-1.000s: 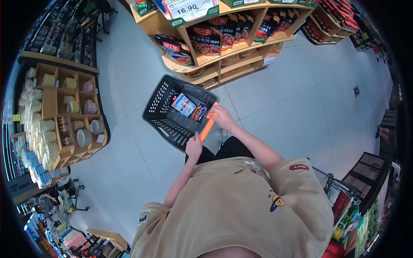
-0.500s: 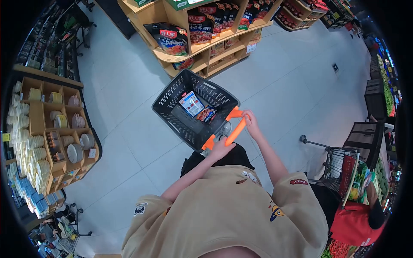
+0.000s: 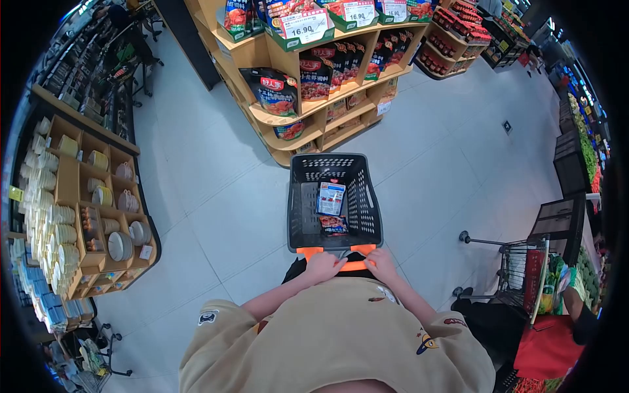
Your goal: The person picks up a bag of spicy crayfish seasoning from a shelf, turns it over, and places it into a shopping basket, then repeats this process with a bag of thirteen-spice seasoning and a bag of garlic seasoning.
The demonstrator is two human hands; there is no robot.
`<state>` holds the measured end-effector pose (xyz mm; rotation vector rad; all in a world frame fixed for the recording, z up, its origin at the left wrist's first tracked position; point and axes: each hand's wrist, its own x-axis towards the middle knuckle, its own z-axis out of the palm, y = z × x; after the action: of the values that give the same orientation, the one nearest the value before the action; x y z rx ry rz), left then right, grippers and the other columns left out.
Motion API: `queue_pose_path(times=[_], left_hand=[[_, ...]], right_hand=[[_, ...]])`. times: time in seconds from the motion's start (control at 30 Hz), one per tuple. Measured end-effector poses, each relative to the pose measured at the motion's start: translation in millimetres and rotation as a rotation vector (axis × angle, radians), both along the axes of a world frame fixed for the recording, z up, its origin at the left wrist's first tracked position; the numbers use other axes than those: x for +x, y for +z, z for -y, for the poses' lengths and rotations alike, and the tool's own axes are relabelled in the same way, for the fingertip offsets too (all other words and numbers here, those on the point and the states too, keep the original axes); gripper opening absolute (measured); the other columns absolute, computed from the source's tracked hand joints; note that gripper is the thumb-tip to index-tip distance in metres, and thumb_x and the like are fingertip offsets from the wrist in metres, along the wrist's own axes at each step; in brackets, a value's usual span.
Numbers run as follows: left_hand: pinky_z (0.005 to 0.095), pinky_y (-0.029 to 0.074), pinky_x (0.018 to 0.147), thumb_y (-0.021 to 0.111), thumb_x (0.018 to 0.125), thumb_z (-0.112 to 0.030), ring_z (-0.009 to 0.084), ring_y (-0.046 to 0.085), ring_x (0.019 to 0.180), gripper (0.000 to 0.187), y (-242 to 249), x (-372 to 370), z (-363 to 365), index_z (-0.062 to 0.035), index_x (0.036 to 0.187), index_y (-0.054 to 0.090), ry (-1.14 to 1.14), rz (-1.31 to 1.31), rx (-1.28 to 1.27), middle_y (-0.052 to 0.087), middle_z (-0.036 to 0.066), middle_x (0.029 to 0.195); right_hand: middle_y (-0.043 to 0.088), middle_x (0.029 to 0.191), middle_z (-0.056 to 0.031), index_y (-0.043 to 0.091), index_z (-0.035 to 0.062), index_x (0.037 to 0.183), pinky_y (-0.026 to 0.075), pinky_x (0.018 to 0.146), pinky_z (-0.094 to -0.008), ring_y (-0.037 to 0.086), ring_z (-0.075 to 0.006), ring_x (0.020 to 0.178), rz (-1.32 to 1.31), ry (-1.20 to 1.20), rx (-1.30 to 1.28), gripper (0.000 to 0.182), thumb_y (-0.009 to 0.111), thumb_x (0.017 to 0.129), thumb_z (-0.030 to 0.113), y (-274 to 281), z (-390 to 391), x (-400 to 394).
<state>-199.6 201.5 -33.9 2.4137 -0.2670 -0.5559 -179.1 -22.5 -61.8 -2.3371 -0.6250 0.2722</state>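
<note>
A black shopping basket [image 3: 303, 213] with an orange handle [image 3: 354, 266] stands in front of my body at the centre of the view. My left hand [image 3: 324, 267] is closed round the left part of the handle, and my right hand [image 3: 381, 263] grips its right end. Inside the basket lie a blue and white packet [image 3: 331, 198] and, nearer to me, a dark packet with a food picture [image 3: 334, 225]. The handle is partly covered by my fingers.
Wooden shelves [image 3: 282, 155] with seasoning bags stand just beyond the basket. A shelf of bowls [image 3: 69, 180] is at the left. On the right, a metal cart [image 3: 517, 268] stands beside a person in red [image 3: 547, 347]. Red-packaged goods [image 3: 452, 39] fill a farther shelf.
The basket has swung from angled to the left to nearly straight ahead, closer to my body. Both hands have moved with the handle, and the shelves appear lower in view.
</note>
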Motion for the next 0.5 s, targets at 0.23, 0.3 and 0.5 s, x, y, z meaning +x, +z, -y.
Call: queue_pose_path(times=[0.23,0.3,0.5], left_hand=[[0.0382,0.045,0.052,0.05,0.074,-0.039,0.0269,0.058,0.056,0.037,-13,20,-45,-0.0082,0.057,0.06,-0.064,0.187,0.044,0.057,0.01,0.055],[0.0378,0.045,0.052,0.051,0.071,-0.038,0.027,0.058,0.055,0.035,-13,34,-52,-0.0081,0.056,0.059,-0.068,0.218,0.078,0.057,0.01,0.054],[0.0371,0.046,0.052,0.054,0.062,-0.033,0.0274,0.058,0.053,0.026,-15,90,-61,-0.0084,0.054,0.058,-0.114,0.324,0.119,0.055,0.011,0.052]], right_hand=[[0.059,0.077,-0.0157,0.06,0.0035,0.082,0.044,0.066,-0.0374,0.057,-0.0307,0.072,-0.512,0.217,-0.106,0.036,0.057,0.073,0.038,21,-50,0],[0.059,0.077,-0.0162,0.059,0.005,0.086,0.045,0.065,-0.0383,0.058,-0.0317,0.07,-0.46,0.212,-0.093,0.037,0.057,0.073,0.039,10,-66,1],[0.059,0.071,-0.0173,0.06,0.0045,0.081,0.047,0.062,-0.0415,0.058,-0.0335,0.068,-0.307,-0.085,-0.206,0.031,0.059,0.069,0.033,9,-114,26]])
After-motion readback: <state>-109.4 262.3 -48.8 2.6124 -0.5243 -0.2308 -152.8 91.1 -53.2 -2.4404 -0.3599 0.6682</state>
